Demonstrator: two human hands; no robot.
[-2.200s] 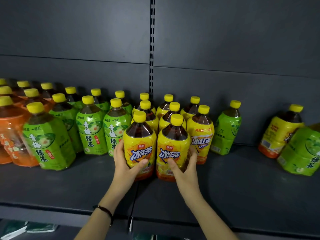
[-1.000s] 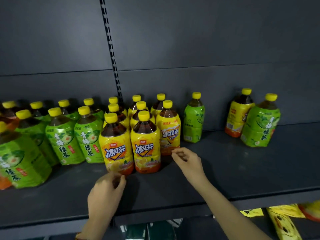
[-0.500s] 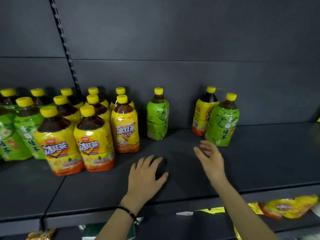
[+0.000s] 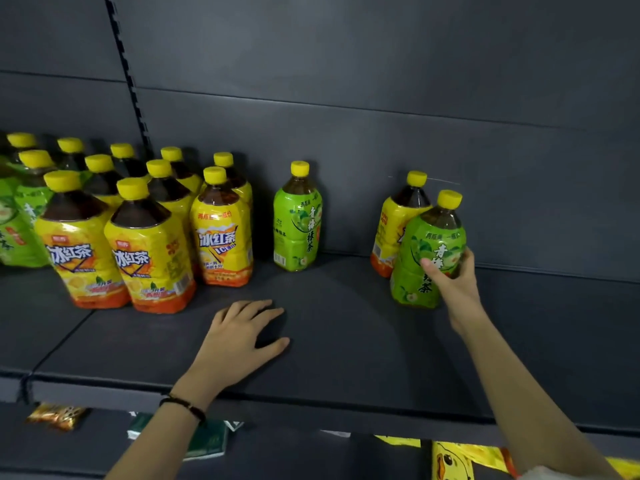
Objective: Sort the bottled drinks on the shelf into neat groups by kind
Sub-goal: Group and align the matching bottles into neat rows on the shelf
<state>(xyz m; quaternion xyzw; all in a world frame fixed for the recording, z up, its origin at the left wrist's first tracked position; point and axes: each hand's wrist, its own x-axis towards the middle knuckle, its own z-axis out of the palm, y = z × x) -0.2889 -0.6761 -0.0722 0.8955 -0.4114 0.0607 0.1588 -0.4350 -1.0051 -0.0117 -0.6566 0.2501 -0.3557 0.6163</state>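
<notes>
Gripping green bottle (image 4: 426,239) with right hand (image 4: 454,283)

Bottles (image 4: 297,220) are clear plastic with glossy shrink labels and smooth yellow caps (image 4: 299,168); the shelf (image 4: 346,341) looks matt grey.

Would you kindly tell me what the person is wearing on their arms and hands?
Both forearms are bare, with no gloves. The left hand has a thin dark bracelet at its wrist; the right hand has nothing at its wrist.
</notes>
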